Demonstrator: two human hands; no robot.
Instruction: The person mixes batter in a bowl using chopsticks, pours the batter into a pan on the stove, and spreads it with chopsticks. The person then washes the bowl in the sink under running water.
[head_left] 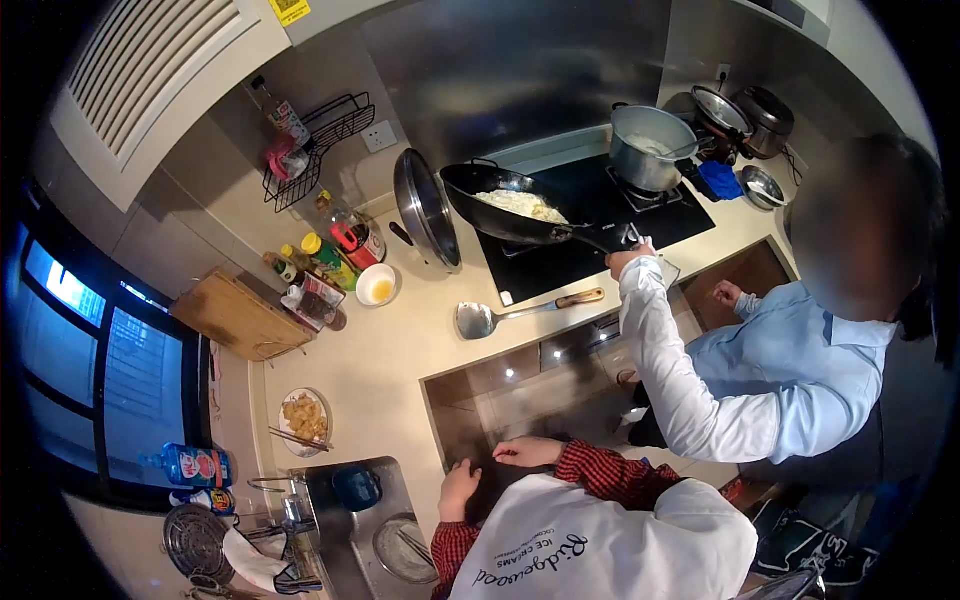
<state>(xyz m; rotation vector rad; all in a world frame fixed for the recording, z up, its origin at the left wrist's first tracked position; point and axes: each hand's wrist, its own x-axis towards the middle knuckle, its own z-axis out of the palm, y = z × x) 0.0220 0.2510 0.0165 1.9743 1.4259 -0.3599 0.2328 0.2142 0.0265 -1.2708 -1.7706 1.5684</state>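
At the counter's front edge, near the sink, my left hand (460, 488) has its fingers apart and holds nothing. Close beside it, my right hand (530, 452) is loosely bent with slightly parted fingers, also empty. To the right, a co-worker in a light blue top (830, 350) grips the handle of a black wok (470, 205). The wok sits tilted over the left burner, with pale, egg-like food (520, 205) inside. The co-worker's other hand (728, 292) hangs near the counter edge. A spatula (477, 320) with a wooden handle lies on the counter.
Left of the wok, a lid (425, 210) stands upright near a small bowl (377, 285) and several bottles. A plate of food (304, 420) with chopsticks is by the sink (385, 475). A pot (650, 150) sits on the right burner. A cutting board (240, 315) leans left.
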